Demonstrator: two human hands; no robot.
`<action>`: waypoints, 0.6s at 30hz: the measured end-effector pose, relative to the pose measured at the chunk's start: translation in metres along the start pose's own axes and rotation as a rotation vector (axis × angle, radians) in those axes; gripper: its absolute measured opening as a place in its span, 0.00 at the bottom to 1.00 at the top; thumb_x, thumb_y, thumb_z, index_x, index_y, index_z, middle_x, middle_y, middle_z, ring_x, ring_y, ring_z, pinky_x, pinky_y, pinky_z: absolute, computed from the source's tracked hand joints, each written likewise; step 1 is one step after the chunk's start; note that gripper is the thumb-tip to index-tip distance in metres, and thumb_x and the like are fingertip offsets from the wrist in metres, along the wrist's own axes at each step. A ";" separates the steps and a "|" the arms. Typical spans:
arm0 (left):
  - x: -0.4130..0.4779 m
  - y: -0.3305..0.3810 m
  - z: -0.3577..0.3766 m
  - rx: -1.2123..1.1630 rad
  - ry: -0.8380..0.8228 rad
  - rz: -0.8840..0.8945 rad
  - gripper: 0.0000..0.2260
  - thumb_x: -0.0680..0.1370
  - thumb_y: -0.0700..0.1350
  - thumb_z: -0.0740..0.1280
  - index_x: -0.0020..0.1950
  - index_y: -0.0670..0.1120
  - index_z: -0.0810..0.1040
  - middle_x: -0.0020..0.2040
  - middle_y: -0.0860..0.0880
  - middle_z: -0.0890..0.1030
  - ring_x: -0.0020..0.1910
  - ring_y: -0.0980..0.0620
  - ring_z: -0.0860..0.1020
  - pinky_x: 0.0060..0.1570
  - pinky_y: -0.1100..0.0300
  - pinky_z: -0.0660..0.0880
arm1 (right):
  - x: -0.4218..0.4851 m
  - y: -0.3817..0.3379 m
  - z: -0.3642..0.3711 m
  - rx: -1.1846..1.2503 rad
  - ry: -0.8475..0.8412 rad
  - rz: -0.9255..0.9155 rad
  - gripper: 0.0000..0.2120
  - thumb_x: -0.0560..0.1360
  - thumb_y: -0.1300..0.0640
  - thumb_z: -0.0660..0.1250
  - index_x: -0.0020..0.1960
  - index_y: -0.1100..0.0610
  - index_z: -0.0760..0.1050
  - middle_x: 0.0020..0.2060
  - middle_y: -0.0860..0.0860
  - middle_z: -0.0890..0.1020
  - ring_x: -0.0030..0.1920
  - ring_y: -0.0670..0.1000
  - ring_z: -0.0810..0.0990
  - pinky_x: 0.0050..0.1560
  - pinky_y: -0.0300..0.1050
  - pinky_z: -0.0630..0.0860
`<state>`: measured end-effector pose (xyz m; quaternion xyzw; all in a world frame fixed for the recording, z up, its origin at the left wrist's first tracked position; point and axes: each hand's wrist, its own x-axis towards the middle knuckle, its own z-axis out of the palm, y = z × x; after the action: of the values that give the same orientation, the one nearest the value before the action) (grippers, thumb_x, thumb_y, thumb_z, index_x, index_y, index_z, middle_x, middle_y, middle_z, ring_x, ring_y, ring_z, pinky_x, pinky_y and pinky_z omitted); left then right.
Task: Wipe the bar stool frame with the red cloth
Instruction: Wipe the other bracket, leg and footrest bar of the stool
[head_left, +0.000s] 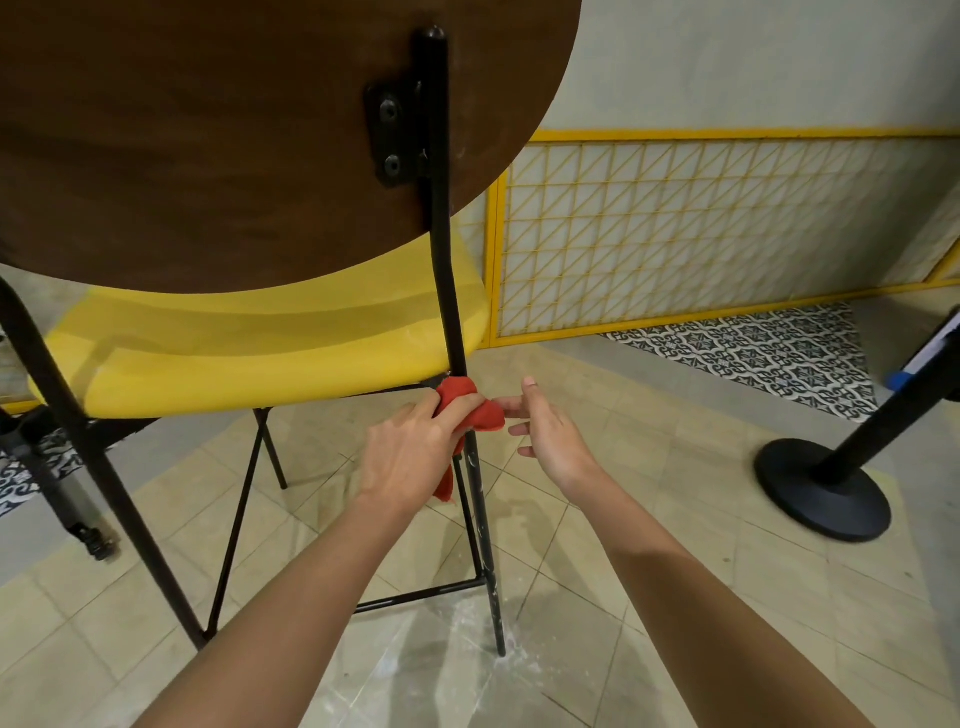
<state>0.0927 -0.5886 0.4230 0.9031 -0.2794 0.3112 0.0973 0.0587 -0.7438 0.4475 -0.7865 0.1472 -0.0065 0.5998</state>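
Bar stool frame (445, 260): black metal tube, scuffed white lower down. Long axis of the rear right upright near vertical, leaning slightly, from the brown wooden backrest (234, 130) at top, past the rear edge of the yellow seat (260, 353), down to the tiled floor (623, 597). Thin crossbar (421, 595) low down, running left from that upright.

Red cloth (488, 415): bunched against the upright just below the seat's rear corner. One tail hanging down beside the tube, under the hand.

Left hand (410, 452): fingers curled round the cloth, pressing it to the upright.

Right hand (553, 436): just right of the tube, fingers loosely extended, holding nothing. Forefinger tip at the cloth's right end; contact not certain.

Surroundings: yellow mesh panel (701, 223) along the wall behind; black round post base (821, 488) on the floor, well apart to the right.
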 end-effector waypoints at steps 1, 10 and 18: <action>-0.003 -0.001 0.005 -0.013 -0.008 0.002 0.19 0.70 0.48 0.75 0.60 0.56 0.76 0.39 0.47 0.80 0.30 0.45 0.79 0.21 0.57 0.74 | 0.000 0.002 0.000 -0.002 0.001 0.004 0.28 0.81 0.42 0.43 0.60 0.52 0.77 0.60 0.51 0.78 0.56 0.51 0.75 0.65 0.54 0.68; -0.010 -0.006 0.009 -0.034 0.013 0.014 0.12 0.75 0.54 0.65 0.58 0.58 0.78 0.40 0.50 0.82 0.33 0.47 0.81 0.23 0.60 0.74 | 0.002 0.012 0.001 -0.019 -0.009 0.008 0.28 0.81 0.42 0.43 0.60 0.53 0.77 0.59 0.52 0.78 0.55 0.51 0.76 0.64 0.53 0.69; -0.017 0.001 0.018 0.013 -0.067 0.063 0.19 0.67 0.47 0.77 0.56 0.54 0.79 0.38 0.48 0.82 0.28 0.47 0.79 0.20 0.60 0.72 | 0.003 0.015 0.001 -0.026 0.001 0.017 0.27 0.81 0.42 0.42 0.59 0.51 0.78 0.59 0.52 0.78 0.55 0.51 0.76 0.63 0.54 0.69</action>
<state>0.0904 -0.5881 0.3989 0.9044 -0.3088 0.2854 0.0722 0.0584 -0.7473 0.4322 -0.7928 0.1541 0.0000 0.5897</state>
